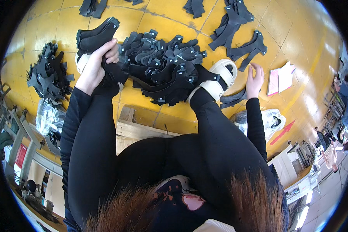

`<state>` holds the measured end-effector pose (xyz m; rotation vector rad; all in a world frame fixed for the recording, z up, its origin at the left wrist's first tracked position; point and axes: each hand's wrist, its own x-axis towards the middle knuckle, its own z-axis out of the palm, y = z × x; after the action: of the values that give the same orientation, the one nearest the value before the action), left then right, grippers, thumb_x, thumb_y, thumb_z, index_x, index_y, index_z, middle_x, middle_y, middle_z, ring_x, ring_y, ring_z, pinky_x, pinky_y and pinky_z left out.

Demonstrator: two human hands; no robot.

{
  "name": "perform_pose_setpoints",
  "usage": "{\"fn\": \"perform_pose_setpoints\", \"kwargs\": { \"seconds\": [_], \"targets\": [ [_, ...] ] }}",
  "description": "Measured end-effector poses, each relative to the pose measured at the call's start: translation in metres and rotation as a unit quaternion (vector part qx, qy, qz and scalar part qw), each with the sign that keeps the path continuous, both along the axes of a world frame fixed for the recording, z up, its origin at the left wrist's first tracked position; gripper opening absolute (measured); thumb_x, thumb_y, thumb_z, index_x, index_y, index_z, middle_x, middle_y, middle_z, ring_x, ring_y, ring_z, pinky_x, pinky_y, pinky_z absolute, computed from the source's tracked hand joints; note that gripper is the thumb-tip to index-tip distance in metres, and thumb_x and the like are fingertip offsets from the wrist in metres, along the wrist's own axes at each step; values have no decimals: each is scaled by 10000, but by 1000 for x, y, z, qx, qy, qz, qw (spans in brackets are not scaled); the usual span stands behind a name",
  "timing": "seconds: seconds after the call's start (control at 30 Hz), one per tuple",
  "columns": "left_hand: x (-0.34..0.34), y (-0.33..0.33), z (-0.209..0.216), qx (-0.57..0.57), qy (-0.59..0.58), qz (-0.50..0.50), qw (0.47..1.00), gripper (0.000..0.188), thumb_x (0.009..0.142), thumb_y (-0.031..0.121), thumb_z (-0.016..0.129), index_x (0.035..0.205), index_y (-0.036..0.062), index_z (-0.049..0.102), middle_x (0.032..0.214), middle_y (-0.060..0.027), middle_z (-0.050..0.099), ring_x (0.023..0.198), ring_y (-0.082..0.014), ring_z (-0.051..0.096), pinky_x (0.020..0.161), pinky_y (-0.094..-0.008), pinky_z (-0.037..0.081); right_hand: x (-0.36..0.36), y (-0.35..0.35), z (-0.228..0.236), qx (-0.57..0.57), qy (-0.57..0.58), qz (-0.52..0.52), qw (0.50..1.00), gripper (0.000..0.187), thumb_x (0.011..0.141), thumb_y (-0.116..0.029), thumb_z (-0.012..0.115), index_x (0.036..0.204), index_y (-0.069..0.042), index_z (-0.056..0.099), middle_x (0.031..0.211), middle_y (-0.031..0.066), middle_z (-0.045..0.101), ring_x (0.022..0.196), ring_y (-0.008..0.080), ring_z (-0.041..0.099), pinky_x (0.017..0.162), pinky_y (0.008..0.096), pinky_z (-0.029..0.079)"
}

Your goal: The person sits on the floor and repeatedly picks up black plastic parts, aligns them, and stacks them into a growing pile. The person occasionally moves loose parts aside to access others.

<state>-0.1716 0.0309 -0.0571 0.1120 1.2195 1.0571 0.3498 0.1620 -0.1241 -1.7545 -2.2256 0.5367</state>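
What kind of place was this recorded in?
Most likely a factory or workshop: many similar dark pieces lie heaped on a yellow tiled floor marked with a red arrow, and metal-framed equipment stands at left.

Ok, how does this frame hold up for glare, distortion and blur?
Head view: fisheye bending toward the edges, inside a black surround; head view: whitish glare on the yellow tiled floor at right; head view: left hand and right hand without obvious motion blur; head view: central pile of black cut-out pieces readable by its edges, black leggings showing little texture.
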Motion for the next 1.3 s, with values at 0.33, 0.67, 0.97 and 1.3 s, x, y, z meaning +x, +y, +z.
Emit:
{"fn": "perform_pose_setpoints", "kwargs": {
  "seconds": [0.33, 0.67, 0.97, 1.3],
  "targets": [
    [-2, -2, 5, 8, -6, -1, 1000, 210, 1002, 226, 588, 824, 140, 517, 643, 79, 352, 563, -44, 333, 610, -222, 317, -180, -44, 19, -217, 95, 347, 907, 181, 881, -248, 709, 939, -92, 637, 863, 48, 638, 866, 243, 619, 797, 359, 432],
    [-10, -7, 4, 61, -27, -35, 997, 238, 1007, 227, 583, 802, 149, 492, 624, 82, 325, 548, -37, 311, 598, -226, 314, -173, -40, 20, -198, 78, 424, 881, 179, 865, -243, 710, 854, -96, 607, 832, 36, 583, 868, 229, 588, 854, 356, 428],
    [-10, -9, 7, 27, -7, -46, 999, 304, 1007, 224, 580, 743, 144, 452, 621, 78, 304, 558, -47, 294, 615, -237, 306, -194, -39, 19, -143, 113, 379, 907, 123, 901, -202, 672, 934, -88, 644, 917, 54, 609, 912, 247, 600, 830, 369, 431],
    [-10, -9, 5, 37, -11, -60, 997, 336, 1012, 230, 559, 716, 155, 418, 620, 75, 293, 554, -51, 292, 616, -237, 300, -190, -23, 7, -158, 60, 342, 924, 135, 869, -206, 687, 951, -101, 664, 948, 51, 611, 935, 249, 582, 849, 385, 422]
  ]
}}
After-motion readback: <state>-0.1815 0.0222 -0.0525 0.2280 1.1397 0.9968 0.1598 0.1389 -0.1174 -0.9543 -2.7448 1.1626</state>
